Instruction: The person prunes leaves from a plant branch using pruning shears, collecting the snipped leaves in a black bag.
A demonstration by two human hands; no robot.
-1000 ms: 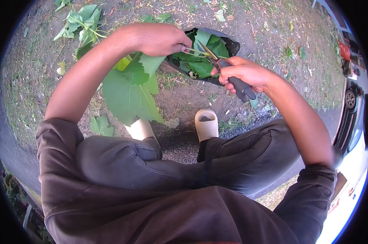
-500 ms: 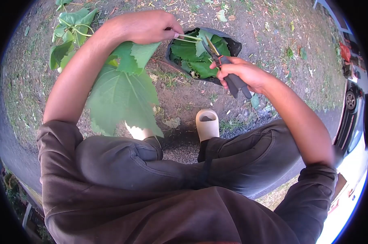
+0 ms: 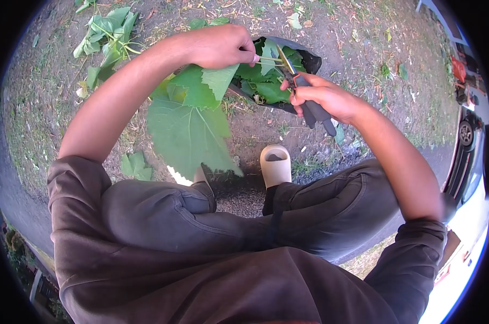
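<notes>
My left hand [image 3: 225,47] pinches a bunch of green leaves [image 3: 188,132] by their thin stems [image 3: 271,61]. The broad blades hang below the hand, over my foot. Stem ends point right, toward the blades of the pruning shears [image 3: 293,73], where they overlap in this view. My right hand [image 3: 323,97] wraps round the dark handles of the shears, whose blades tilt up and left. Beneath both hands lies a black bag [image 3: 312,63], open at the top, with cut green leaves [image 3: 271,90] inside.
Leafy cuttings [image 3: 112,32] lie on the bare ground at the upper left. A single leaf [image 3: 136,166] rests left of my knee. My cream clog [image 3: 276,164] stands below the bag. A parked car [image 3: 467,146] shows at the far right edge.
My left hand has shifted right and slightly down with the leaves, bringing the stems across the shear blades. The shears have stayed nearly in place, with their blades now closer together.
</notes>
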